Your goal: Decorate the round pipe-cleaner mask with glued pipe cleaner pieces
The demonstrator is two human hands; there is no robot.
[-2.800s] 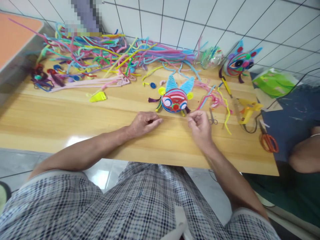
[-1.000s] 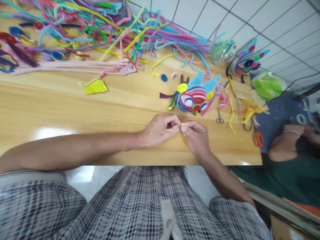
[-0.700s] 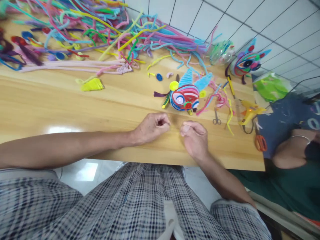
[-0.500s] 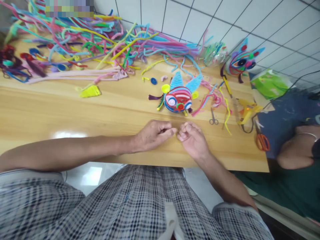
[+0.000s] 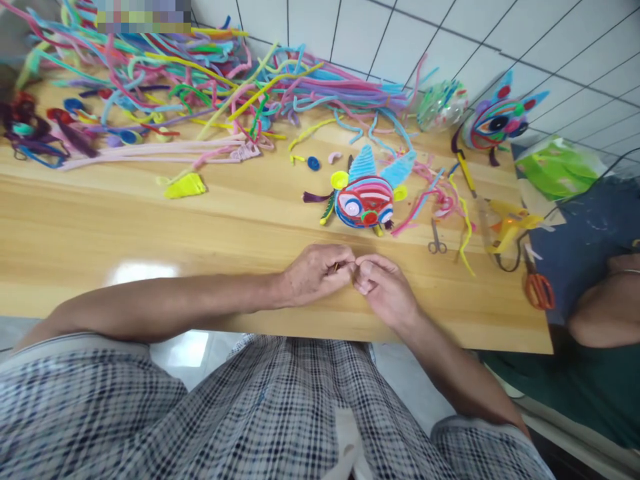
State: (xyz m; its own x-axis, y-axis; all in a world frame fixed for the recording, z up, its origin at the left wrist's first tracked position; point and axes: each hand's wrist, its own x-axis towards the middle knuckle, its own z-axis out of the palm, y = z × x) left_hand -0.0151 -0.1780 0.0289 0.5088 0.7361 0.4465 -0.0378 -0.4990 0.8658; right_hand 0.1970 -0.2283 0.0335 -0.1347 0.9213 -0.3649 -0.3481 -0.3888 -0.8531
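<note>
My left hand (image 5: 320, 272) and my right hand (image 5: 385, 283) meet fingertip to fingertip above the near part of the wooden table (image 5: 240, 247). Both are closed in a pinch, and whatever they hold is too small or hidden to name. Just beyond them stands a colourful animal-face figure (image 5: 364, 198) made of pipe cleaners, with blue ears, yellow side discs and round white-and-blue eyes. Small scissors (image 5: 437, 240) lie to the right of the figure. A folded yellow piece (image 5: 185, 186) lies to the left.
Many loose pipe cleaners (image 5: 320, 83) heap along the wall. At the right are a second figure (image 5: 497, 123), a yellow glue gun (image 5: 515, 223), orange-handled scissors (image 5: 539, 288), a yellow cutter (image 5: 466, 172) and a green packet (image 5: 560, 167). Another person's arm (image 5: 605, 307) is beyond the table's right edge.
My fingertips have come together and now touch, with the left hand moved slightly right. The view has shifted a little; the figures and tools stay in place on the table.
</note>
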